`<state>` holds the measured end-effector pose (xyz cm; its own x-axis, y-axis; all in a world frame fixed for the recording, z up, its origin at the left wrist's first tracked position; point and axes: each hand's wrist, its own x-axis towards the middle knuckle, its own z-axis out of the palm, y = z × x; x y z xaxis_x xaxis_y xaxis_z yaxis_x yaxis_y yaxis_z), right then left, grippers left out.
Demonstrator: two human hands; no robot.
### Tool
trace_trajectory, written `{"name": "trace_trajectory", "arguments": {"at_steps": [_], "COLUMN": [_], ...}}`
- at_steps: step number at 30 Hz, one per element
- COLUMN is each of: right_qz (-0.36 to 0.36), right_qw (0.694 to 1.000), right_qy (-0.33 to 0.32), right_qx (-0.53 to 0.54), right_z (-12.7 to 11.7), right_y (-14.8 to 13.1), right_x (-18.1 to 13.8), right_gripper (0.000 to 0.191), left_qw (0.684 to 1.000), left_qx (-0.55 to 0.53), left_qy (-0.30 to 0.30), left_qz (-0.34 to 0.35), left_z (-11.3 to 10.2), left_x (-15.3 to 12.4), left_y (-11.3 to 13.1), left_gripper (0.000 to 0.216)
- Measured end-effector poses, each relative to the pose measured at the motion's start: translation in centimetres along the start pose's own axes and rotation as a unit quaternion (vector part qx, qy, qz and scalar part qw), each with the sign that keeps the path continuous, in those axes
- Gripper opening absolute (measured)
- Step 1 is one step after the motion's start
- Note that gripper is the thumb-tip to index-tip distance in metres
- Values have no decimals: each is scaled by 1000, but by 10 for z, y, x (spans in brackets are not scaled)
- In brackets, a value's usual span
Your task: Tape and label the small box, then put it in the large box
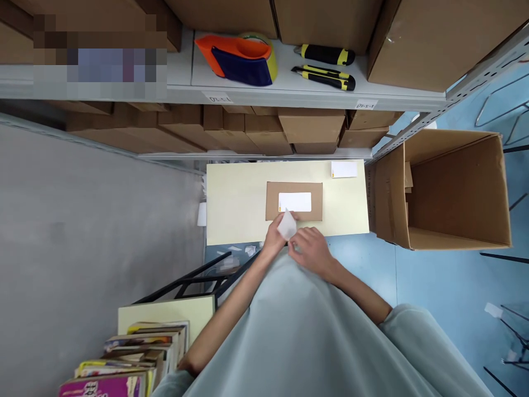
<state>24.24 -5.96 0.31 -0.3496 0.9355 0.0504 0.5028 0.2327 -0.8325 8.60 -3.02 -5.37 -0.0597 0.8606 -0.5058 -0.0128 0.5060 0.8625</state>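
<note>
In front of my body, my left hand (pixel 274 236) is closed on a small piece of white paper (pixel 287 225), which stands up between thumb and fingers. My right hand (pixel 311 250) has its fingers curled in a pinch at the paper's lower corner. Just beyond the hands, a flat brown cardboard box (pixel 273 199) lies on the pale yellow table (pixel 235 204). A white label (pixel 295 202) sits on top of the box, and the left fingertips are close to the box's near edge.
More white labels (pixel 344 169) lie at the table's back right. An open carton (pixel 458 193) stands to the right. On the shelf above are a tape dispenser (pixel 242 59) and two utility knives (pixel 326 66). Books (pixel 124 364) are stacked at lower left beside a grey wall (pixel 95 237).
</note>
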Motion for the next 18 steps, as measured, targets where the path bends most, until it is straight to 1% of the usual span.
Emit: {"name": "trace_trajectory", "arguments": {"at_steps": [2, 4, 6, 8, 10, 12, 15, 18], "right_qz": [-66, -107, -122, -119, -100, -67, 10, 89], "right_qw": [996, 990, 987, 987, 990, 995, 999, 993], "right_qy": [-58, -90, -104, -104, -93, -71, -31, 6], "right_qx": [-18, -16, -8, -8, -14, -14, 18, 76], "right_z": [10, 16, 19, 20, 20, 19, 13, 2], "right_y": [-7, -12, -14, -13, -9, -5, 2, 8], "right_x": [-5, -9, -10, -8, -3, 4, 16, 27], "right_gripper": [22, 24, 25, 24, 22, 20, 18, 15], "left_qw": [1000, 999, 998, 997, 998, 999, 998, 997], "left_qx": [-1, -9, -17, -28, -26, -2, 23, 5], "left_qy": [22, 39, 46, 49, 47, 50, 65, 73], "left_qz": [0, -20, -36, -42, -30, -13, -10, -26], "left_z": [-1, -4, -9, -17, -24, -30, -32, -31], "left_x": [2, 1, -3, -12, -22, -29, -34, -32], "left_y": [-14, -24, -30, -30, -25, -18, -7, -1], "left_gripper": [43, 42, 43, 43, 43, 42, 40, 43]}}
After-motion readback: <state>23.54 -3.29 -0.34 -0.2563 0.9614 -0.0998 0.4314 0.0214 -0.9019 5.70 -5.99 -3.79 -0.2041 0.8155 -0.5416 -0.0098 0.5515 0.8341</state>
